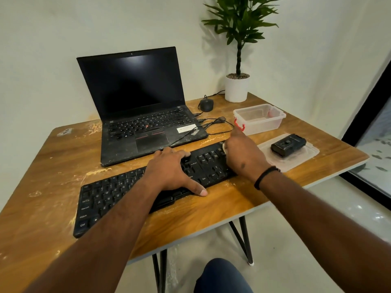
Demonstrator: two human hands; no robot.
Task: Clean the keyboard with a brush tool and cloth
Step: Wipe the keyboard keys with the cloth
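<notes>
A worn wooden table (pixel 211 210) with a glossy, scratched and pale-stained top stands on thin black metal legs against plain off-white walls, over a smooth grey floor. The long black plastic keyboard (pixel 118 197) lies slantwise across the table's front half, and everything else is placed from it. Behind its left and middle part sits an open black laptop (pixel 139 115), screen dark, deck dusty and scuffed. The left hand (pixel 171 170) lies flat on the keyboard's middle, fingers spread over the far edge and thumb stretched along the near edge, steadying rather than clasping it. Beyond the keyboard's right half a small black corded mouse (pixel 206 105) rests by loose black cables. The right hand (pixel 243 155), a dark band on its wrist, covers the keyboard's right end; something pale shows at its fingers, perhaps a cloth, but the back of the hand hides the grip and I cannot tell how the fingers are set. Further back to the right are a white-potted green plant (pixel 237 87), cut off at the top, and a clear plastic tub with red clips (pixel 260 120). Right of the keyboard, a small black boxy device (pixel 288 144) sits on a clear lid (pixel 306 157).
</notes>
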